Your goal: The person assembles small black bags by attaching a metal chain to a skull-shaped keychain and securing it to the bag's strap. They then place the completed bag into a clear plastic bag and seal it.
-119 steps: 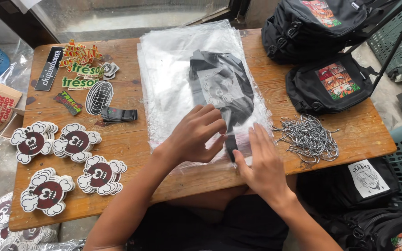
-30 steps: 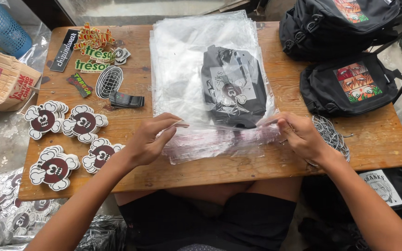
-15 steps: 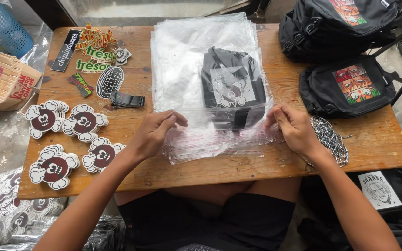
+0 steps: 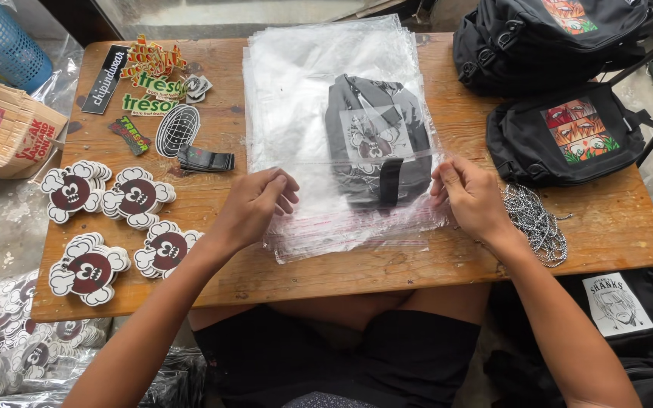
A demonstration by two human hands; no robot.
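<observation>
Item 1: worn rectangular wooden table (image 4: 326,276), bearing everything listed below and running well past both hands on either side.

Item 2: stack of clear rectangular plastic bags (image 4: 296,83), lying flat at the table's centre and stretching away from the two grips toward the far edge.

Item 3: two black fabric backpacks with colourful printed panels (image 4: 561,136), sitting beyond and to the outside of the right hand, one behind the other.

Item 4: small dark grey folded bag with a pale printed front (image 4: 376,140), lying inside the top clear bag, between the two grips and just past them.

Item 5: left hand (image 4: 255,208), pinching the near left edge of the top bag's flap, fingers curled closed on the film.

Item 6: right hand (image 4: 470,196), pinching the same flap at its near right edge, thumb and fingers closed on it (the film is stretching fairly taut between the hands).

Item 7: heap of silver bead chains (image 4: 534,223), lying just outside the right wrist.

Item 8: stacks of white-edged, dark red cartoon-figure stickers (image 4: 107,196), lying outside the left hand, well apart from it.

Item 9: mixed smaller stickers, green, black and orange (image 4: 153,91), lying beyond those.

Handling note: judging from the pose, the flap is being folded; keeping both pinches level and the pull even should be giving a straight crease without wrinkling the film.
</observation>
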